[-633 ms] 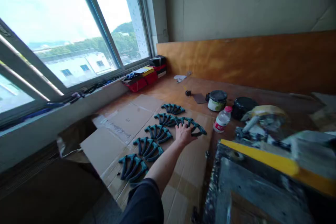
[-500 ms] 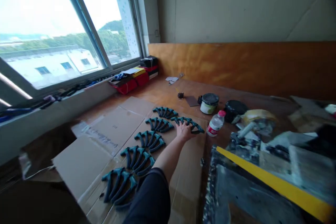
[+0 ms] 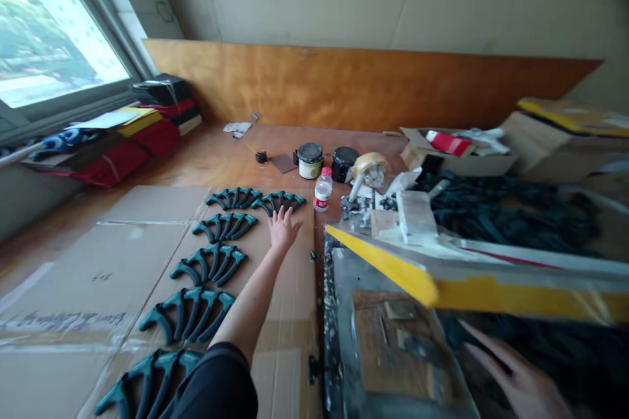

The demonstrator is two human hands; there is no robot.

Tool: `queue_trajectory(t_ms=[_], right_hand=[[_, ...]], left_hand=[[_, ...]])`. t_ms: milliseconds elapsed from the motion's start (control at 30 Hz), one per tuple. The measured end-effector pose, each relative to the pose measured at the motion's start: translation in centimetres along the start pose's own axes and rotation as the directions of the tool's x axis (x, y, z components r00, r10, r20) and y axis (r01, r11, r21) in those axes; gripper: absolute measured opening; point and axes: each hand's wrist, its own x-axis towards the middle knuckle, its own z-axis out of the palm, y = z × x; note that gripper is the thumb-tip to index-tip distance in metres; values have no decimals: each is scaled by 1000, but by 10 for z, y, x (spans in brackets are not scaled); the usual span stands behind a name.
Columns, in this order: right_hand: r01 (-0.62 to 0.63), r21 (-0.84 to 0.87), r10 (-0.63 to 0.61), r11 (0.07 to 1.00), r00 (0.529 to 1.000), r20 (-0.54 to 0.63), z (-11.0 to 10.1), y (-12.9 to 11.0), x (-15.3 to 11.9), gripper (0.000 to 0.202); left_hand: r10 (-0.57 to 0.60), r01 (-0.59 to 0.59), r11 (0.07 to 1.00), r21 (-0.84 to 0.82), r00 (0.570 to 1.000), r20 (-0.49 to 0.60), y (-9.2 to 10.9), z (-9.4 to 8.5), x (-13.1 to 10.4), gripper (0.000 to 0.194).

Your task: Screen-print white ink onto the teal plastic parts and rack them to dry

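My left hand is open, fingers spread, just at the near side of the farthest right fan of dark green pieces. These pieces look like curved handles with a T-shaped or forked top. More fans of the same kind run in a column toward me on the flattened cardboard, partly covered by my left sleeve at the near end. On the lower right, my right hand is blurred, with straight fingers apart. It is over a dark heap of similar-coloured pieces, and I see nothing held in it.
A water bottle, lidded cans and a tape roll stand beyond the cardboard. A yellow-edged bar crosses above a metal-rimmed tray. Open boxes stand at the back right, red folders by the window.
My view has swung right. My left hand has let go of the far right fan of pieces and opened. My right hand has come into view at lower right.
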Motion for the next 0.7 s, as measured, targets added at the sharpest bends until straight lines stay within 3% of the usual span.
queue_trajectory(t_ms=[133, 300, 433, 533, 633, 700], right_hand=[[213, 144, -237, 966, 957, 170, 28, -16, 11, 34], [538, 180, -562, 823, 817, 128, 58, -44, 31, 31], [660, 75, -664, 747, 736, 132, 69, -46, 29, 33], [700, 30, -695, 713, 701, 162, 67, -40, 26, 40], [670, 56, -668, 741, 724, 170, 54, -26, 32, 44], [570, 107, -580, 814, 803, 139, 40, -9, 45, 39]], left_hand=[[-21, 10, 984, -179, 998, -62, 27, -22, -76, 32], [-96, 31, 916, -401, 985, -144, 78, -60, -155, 38], [-172, -58, 662, -747, 958, -227, 139, -100, -175, 39], [-138, -152, 508, -848, 957, -255, 183, -128, -172, 44], [-54, -142, 510, -849, 979, -196, 207, -148, -173, 55], [-48, -103, 563, -820, 986, -157, 207, -155, -185, 56]])
